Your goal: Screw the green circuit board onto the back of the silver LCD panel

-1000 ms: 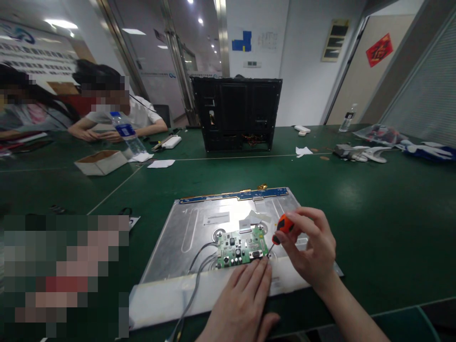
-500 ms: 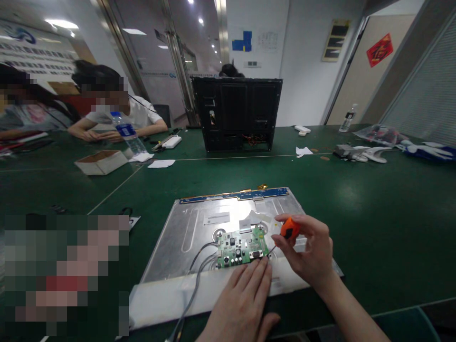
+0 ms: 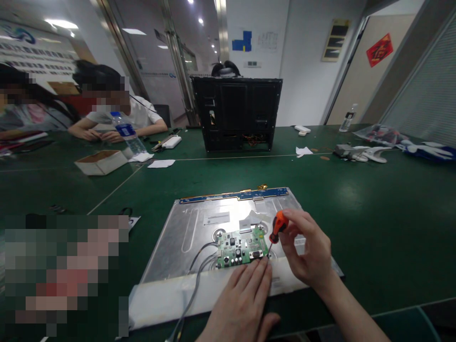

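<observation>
right hand (image 3: 307, 251) pinches the orange screwdriver (image 3: 277, 224), tip at the green board (image 3: 241, 247) corner just above the flat left hand (image 3: 245, 299); a tilt might slip the tip onto fingers.

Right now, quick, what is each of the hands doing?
Left hand: open, flat, fingertips at the small green circuit board.
Right hand: closed on the orange-handled screwdriver.

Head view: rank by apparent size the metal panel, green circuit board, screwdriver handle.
1. metal panel, largest by far.
2. green circuit board, which lies on the panel.
3. screwdriver handle, orange, held in the right hand, smallest.
All three lie at about the same distance, so the order is safe.
</observation>
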A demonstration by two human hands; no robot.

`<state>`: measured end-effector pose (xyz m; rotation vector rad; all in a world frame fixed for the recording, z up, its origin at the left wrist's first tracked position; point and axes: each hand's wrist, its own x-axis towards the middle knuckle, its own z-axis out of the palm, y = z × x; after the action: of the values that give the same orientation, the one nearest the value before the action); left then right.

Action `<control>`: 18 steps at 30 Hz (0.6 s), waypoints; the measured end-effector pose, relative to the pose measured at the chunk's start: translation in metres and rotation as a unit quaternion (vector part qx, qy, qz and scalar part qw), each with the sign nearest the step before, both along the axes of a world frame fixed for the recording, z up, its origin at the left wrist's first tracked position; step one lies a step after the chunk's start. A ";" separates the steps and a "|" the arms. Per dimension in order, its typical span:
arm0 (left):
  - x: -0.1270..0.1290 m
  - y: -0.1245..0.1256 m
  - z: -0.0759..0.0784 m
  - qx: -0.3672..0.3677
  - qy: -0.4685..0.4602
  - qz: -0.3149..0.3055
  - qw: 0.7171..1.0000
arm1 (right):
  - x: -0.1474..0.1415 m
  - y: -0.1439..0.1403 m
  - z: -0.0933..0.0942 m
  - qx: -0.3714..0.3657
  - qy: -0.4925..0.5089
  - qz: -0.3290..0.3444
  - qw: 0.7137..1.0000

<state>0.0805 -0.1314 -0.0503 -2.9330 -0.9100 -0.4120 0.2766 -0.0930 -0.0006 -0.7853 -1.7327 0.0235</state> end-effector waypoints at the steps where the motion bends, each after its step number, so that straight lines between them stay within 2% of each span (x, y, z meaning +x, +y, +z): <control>1: 0.000 0.000 0.000 0.000 0.000 0.000 1.000 | 0.000 0.000 -0.001 -0.004 0.008 0.006 1.000; 6: 0.000 0.000 -0.001 -0.001 0.005 0.003 1.000 | -0.002 0.003 -0.003 0.011 0.047 0.026 0.999; 12: -0.001 0.000 -0.004 -0.002 -0.002 0.001 1.000 | -0.001 0.003 0.002 0.040 0.020 -0.005 0.999; 18: -0.001 0.001 -0.003 0.004 0.001 -0.003 1.000 | 0.000 0.000 0.001 0.021 -0.007 -0.018 1.000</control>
<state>0.0797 -0.1309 -0.0536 -2.9295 -0.8980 -0.4121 0.2761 -0.0929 0.0006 -0.7876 -1.7263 -0.0423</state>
